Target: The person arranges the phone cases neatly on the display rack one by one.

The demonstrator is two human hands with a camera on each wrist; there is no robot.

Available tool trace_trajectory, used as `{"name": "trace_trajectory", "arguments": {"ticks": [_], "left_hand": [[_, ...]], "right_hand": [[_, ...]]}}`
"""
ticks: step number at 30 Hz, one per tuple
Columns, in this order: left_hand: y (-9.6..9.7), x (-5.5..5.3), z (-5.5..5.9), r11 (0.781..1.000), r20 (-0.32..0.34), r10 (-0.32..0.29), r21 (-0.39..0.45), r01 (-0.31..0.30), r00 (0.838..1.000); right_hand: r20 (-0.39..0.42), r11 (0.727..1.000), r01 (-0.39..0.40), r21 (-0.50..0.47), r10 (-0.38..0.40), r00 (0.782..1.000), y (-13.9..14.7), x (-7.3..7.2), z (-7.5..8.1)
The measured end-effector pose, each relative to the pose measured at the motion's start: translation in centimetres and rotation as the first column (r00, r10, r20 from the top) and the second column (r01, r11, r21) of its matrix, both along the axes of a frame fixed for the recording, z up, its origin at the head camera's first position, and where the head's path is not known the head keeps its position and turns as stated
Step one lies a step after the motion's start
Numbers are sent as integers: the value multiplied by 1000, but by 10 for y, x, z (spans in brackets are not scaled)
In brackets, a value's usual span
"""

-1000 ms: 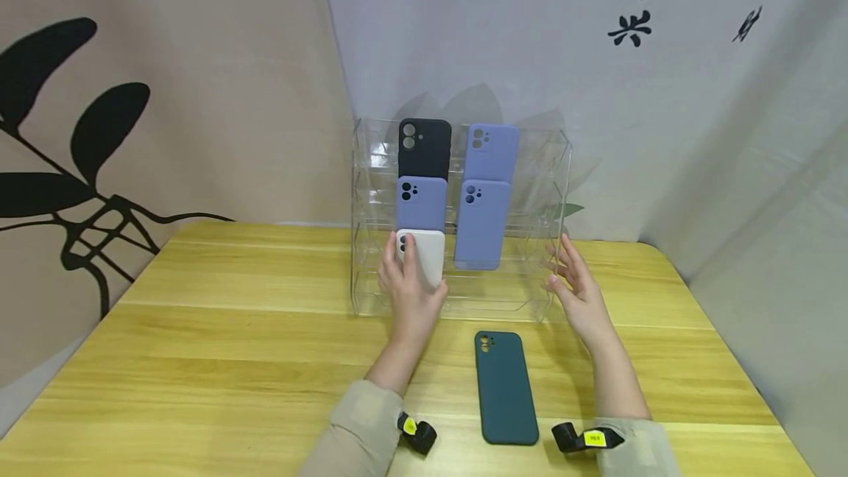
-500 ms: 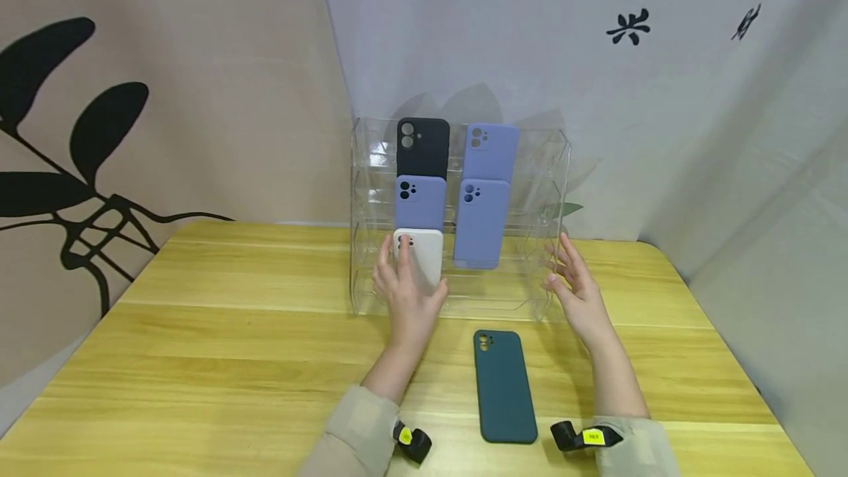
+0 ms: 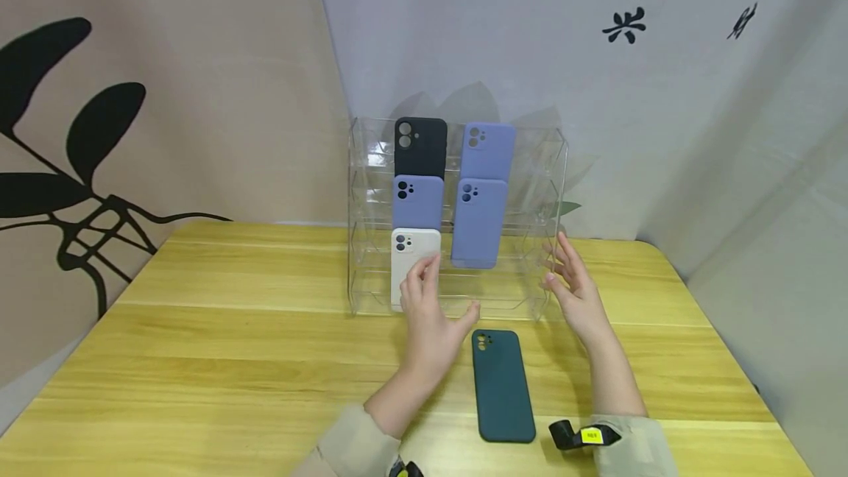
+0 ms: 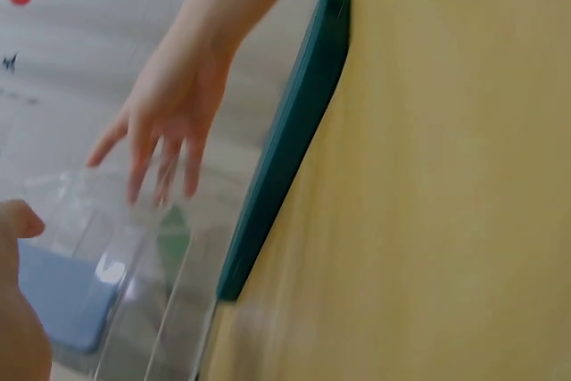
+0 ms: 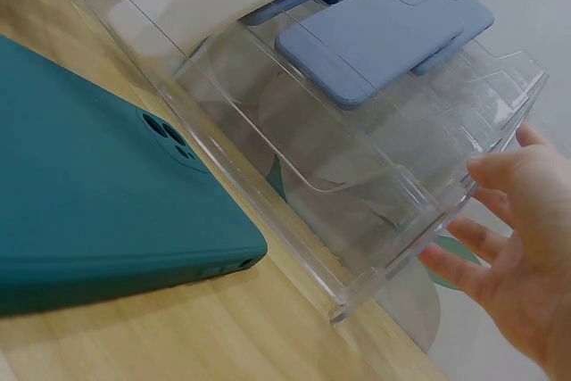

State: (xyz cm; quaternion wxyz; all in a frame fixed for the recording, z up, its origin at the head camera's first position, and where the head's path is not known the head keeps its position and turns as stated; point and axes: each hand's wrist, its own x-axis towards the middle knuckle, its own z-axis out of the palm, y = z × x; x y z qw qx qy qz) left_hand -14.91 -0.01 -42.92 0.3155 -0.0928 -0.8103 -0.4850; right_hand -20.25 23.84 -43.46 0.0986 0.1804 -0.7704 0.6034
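Note:
A white phone case (image 3: 404, 267) stands in the lowest used row of a clear acrylic stepped rack (image 3: 490, 304). My left hand (image 3: 430, 322) is just in front of that case, holding nothing, its thumb spread away from the fingers. A dark green phone case (image 3: 503, 387) lies flat on the table to the right of my left forearm. My right hand (image 3: 578, 293) is at the rack's right side, thumb and fingertips at the side panel's edge, fingers loosely extended. In the right wrist view the green case (image 5: 116, 194) fills the left side.
Further up the rack stand a black phone case (image 3: 421, 146) and several lilac cases (image 3: 480, 223) in two columns. Behind it hangs a pale curtain (image 3: 464, 20) with printed leaves and characters. The rack rests on a wooden table (image 3: 232, 359).
My left hand has let go of the white case and drawn back toward the right and down. The white case now sits lower in the rack, fully showing. My right hand has stayed put.

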Motion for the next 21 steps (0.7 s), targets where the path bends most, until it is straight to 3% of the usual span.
{"name": "trace_trajectory", "arguments": {"ticks": [5,12,15,21], "left_hand": [[11,17,-4,995,175,-94,-14,98,980],[25,32,-12,985,383,-141,-35,167,913],[30,35,-18,980,437,-143,-61,188,888],[40,40,-31,973,481,-146,-88,213,864]], "right_hand": [[1,1000,-2,1,2,1000,0,0,1],[14,1000,-1,10,1,1000,0,3,3],[14,1000,0,17,0,1000,0,3,3],[4,1000,-6,18,5,1000,0,3,3]]}}
